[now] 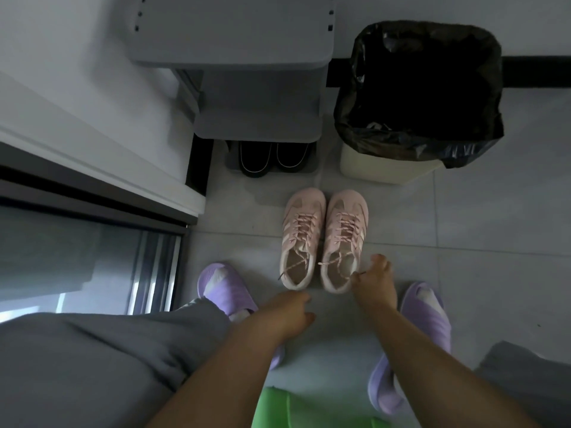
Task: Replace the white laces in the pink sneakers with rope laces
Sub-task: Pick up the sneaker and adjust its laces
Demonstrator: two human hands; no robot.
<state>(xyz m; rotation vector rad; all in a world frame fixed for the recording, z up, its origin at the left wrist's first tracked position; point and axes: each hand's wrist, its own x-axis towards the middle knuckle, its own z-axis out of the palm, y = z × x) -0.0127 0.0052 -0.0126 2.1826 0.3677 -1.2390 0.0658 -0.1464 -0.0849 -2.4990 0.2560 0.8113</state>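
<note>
Left of the cream plastic bin with black liner point(381, 169): grey metal shelf rack point(256, 118). Just on our side of the bin, slightly left of it: pale pink suede sneakers point(304, 205), side by side, toes toward the bin, heels toward us, which we judge puts both openings in reach. Their laces point(301, 225) look pink and flecked with loose ends, so we think the rope laces are threaded and only tying is left. No white laces in view. Nearer us than the bin, our left hand point(289, 310) hovers with fingers loosely curled, holding nothing. Our right hand point(375, 282) appears to pinch the dark-tipped lace end point(360, 273) of the sneaker closer to the bin.
</note>
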